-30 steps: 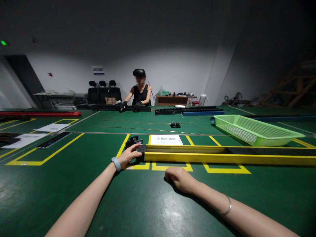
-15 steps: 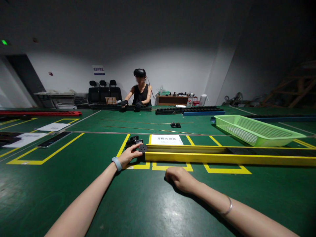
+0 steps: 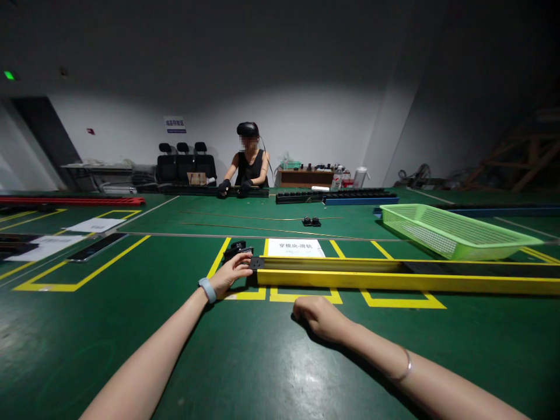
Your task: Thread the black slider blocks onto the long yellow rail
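Observation:
My left hand (image 3: 230, 274) has its thumb and fingers at the left end of a long yellow rail (image 3: 332, 277), closed against a black socket module (image 3: 257, 265) there. Other black modules (image 3: 237, 249) sit on the table just behind these fingers. Loosely fisted, my right hand (image 3: 321, 317) rests on the green table in front of the rail, apart from it. Its fingertips are hidden underneath, and nothing shows in it. Further right, a dark strip (image 3: 459, 269) fills the rail's channel.
A printed sheet (image 3: 295, 247) lies behind the rail. Beyond it are thin rods (image 3: 262, 228) and two small black modules (image 3: 311, 221). A green basket (image 3: 455, 230) stands at right, a phone (image 3: 97, 248) at left. Across the table a gloved co-worker (image 3: 249, 166) handles dark rails.
My left fingers have shifted very slightly at the rail's end. My right hand and the rail stay put. The co-worker's gloved hand has moved a little.

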{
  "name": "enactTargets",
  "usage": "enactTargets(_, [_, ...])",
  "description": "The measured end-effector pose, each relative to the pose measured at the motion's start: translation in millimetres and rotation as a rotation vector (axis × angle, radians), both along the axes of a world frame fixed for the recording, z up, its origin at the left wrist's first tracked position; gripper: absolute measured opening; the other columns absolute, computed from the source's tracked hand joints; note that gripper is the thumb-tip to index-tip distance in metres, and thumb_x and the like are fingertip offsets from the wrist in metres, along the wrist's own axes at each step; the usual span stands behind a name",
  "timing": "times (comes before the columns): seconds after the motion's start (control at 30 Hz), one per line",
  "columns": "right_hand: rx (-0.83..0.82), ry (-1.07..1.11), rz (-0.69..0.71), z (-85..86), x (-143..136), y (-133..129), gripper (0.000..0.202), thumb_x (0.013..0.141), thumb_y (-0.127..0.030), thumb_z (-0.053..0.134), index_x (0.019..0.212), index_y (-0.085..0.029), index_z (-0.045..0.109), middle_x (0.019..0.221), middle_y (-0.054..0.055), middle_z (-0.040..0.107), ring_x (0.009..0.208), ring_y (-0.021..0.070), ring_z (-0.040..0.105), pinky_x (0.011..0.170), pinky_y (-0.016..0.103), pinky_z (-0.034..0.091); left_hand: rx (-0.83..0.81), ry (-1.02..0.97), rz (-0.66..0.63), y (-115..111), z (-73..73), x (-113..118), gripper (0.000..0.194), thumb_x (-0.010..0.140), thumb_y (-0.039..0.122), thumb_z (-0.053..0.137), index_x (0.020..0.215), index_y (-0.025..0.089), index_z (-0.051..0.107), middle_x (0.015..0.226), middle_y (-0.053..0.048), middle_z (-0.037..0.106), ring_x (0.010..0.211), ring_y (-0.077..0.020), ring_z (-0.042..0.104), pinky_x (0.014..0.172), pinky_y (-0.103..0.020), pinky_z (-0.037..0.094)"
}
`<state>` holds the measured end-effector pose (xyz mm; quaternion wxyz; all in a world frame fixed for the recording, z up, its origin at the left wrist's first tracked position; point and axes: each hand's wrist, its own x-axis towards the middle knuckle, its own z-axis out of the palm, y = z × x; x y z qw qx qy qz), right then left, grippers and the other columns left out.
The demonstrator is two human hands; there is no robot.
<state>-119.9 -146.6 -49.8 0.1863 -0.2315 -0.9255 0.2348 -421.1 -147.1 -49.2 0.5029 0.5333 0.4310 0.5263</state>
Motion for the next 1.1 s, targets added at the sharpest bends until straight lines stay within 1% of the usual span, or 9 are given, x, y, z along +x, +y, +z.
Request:
enactTargets(0.27, [-0.004, 0.001, 0.004, 0.6, 0.6, -1.0, 0.027, 0.067, 0.0, 0.041, 0.076, -0.017, 0.059, 0.073, 0.001, 0.063, 0.066, 0.0119, 0.055, 0.062, 0.019, 0.038, 0.004, -0.007, 0.002, 0.2, -0.5, 0.4, 0.048, 0.067, 0.025, 0.072, 0.111, 0.018, 0.053, 0.115, -0.01, 0.056, 0.111, -0.02, 0.051, 0.1, -0.037, 0.036])
enactTargets(0.53, [-0.004, -0.009, -0.006, 1.8, -0.2, -1.5, 0.027, 0.065, 0.001, 0.041, 0.074, -0.017, 0.059, 0.072, 0.0, 0.063, 0.066, 0.0118, 0.055, 0.062, 0.018, 0.037, 0.007, -0.002, 0.01, -0.4, 1.1, 2.1, 0.039, 0.067, 0.026, 0.073, 0.1, 0.019, 0.054, 0.107, -0.005, 0.058, 0.108, -0.0169, 0.052, 0.1, -0.035, 0.035])
enactTargets(0.77, [0.006, -0.014, -0.004, 1.8, 0.2, -1.3, 0.026, 0.066, 0.001, 0.041, 0.073, -0.018, 0.058, 0.071, 0.0, 0.062, 0.065, 0.0113, 0.054, 0.061, 0.018, 0.036, -0.073, -0.048, -0.002, 0.3, 2.6, 2.4, 0.028, 0.072, 0.034, 0.068, 0.091, 0.018, 0.057, 0.111, -0.007, 0.058, 0.103, -0.0169, 0.057, 0.098, -0.036, 0.038])
enactTargets(0.93, [0.004, -0.002, 0.009, 0.5, -0.2, -0.6, 0.025, 0.067, 0.001, 0.041, 0.073, -0.018, 0.057, 0.072, 0.0, 0.062, 0.065, 0.0111, 0.054, 0.061, 0.018, 0.036, -0.136, -0.074, -0.013, 1.3, 1.4, 3.8, 0.029, 0.074, 0.032, 0.066, 0.098, 0.017, 0.061, 0.107, -0.008, 0.061, 0.101, -0.0179, 0.058, 0.098, -0.035, 0.04])
enactTargets(1.1, [0.005, 0.004, 0.007, -0.7, 0.2, -0.1, 0.025, 0.067, 0.0, 0.04, 0.073, -0.018, 0.057, 0.071, 0.0, 0.062, 0.065, 0.011, 0.054, 0.061, 0.018, 0.036, -0.196, -0.073, -0.021, 2.5, 0.1, 3.8, 0.032, 0.073, 0.026, 0.068, 0.104, 0.019, 0.064, 0.116, -0.008, 0.061, 0.107, -0.0186, 0.056, 0.099, -0.033, 0.04])
